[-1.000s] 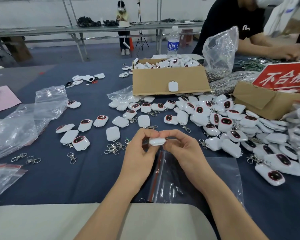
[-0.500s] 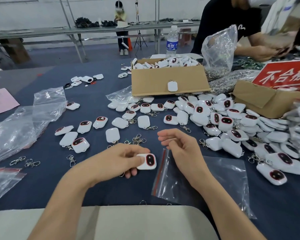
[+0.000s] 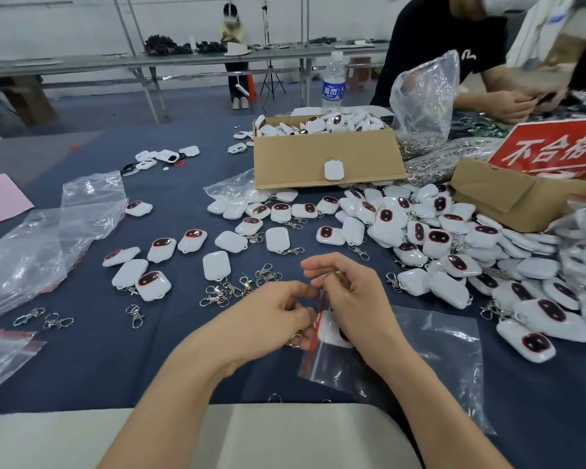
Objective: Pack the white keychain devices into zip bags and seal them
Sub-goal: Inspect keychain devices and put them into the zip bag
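A clear zip bag [image 3: 430, 360] with a red seal strip lies on the dark blue table in front of me. My right hand [image 3: 352, 296] pinches the bag's mouth and holds it apart. My left hand [image 3: 271, 316] grips a white keychain device [image 3: 329, 330], which sits partly inside the bag's mouth; its metal ring shows under my fingers. A big pile of white devices [image 3: 454, 252] with dark red-rimmed faces lies to the right, and several loose ones [image 3: 153, 286] lie to the left.
Loose metal clasps [image 3: 237, 289] lie just beyond my hands. An open cardboard box [image 3: 325, 160] full of devices stands behind, a second box [image 3: 508, 194] with a red sign at the right. Crumpled plastic bags [image 3: 31, 252] fill the left. Another person works at the far right.
My left hand has carried the device rightward into the bag's mouth. My right hand has dropped from above onto the bag's red strip and taken hold of it.
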Tool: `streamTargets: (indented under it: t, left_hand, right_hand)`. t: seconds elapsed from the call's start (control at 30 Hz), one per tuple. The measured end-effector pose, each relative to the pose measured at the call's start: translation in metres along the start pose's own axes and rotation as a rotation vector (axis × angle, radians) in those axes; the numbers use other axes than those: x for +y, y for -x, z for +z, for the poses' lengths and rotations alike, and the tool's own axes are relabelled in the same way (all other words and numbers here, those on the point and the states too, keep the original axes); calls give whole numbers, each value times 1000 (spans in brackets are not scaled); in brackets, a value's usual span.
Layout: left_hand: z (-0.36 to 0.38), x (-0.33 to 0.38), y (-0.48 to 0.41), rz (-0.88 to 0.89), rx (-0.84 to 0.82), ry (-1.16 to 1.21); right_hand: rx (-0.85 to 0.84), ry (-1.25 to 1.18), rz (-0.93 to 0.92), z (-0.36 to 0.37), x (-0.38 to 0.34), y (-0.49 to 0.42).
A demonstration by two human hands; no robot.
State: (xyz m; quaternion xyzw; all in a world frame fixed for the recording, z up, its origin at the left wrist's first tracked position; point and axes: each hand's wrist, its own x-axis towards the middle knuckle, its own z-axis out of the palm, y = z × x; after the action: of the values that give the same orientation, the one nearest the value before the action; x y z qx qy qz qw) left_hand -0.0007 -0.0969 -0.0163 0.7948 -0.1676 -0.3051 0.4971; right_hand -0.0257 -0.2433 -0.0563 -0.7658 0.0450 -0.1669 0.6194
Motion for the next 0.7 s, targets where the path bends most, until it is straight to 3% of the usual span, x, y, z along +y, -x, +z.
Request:
streamTargets:
  t: [0.23, 0.37, 0.53, 0.7]
  left_hand:
    - [14, 14, 0, -41, 17, 101]
    - [26, 21, 0, -102, 49, 387]
    - [26, 18, 0, -74, 15, 189]
    - [23, 22, 6, -76, -28, 259]
  right_hand:
    - [-8, 5, 68, 2, -2, -6]
    - [-17, 2, 72, 1, -10, -8]
    - [3, -13, 134, 1, -8, -7]
    - [12, -37, 148, 1, -8, -9]
